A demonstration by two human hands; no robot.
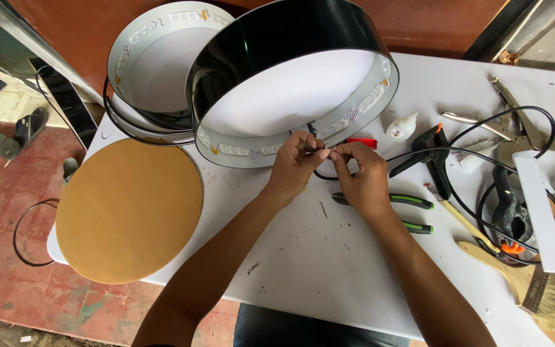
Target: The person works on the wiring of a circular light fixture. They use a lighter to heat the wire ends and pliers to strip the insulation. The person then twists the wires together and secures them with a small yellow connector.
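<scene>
At the frame's centre, the left hand (293,168) and right hand (362,180) meet, fingers of both pinched together on thin wire ends (324,149) at the rim of one black drum lamp (290,77). A second drum lamp (152,64) stands at upper left. One round brown disc (128,209) lies on the white table (303,250) at left; one paintbrush (528,276) lies at lower right, one pair of green-handled pliers (412,212) beside the right hand.

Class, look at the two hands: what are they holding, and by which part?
Both the left hand and right hand pinch a thin wire at its end, between fingertips, by the round black lamp.
</scene>
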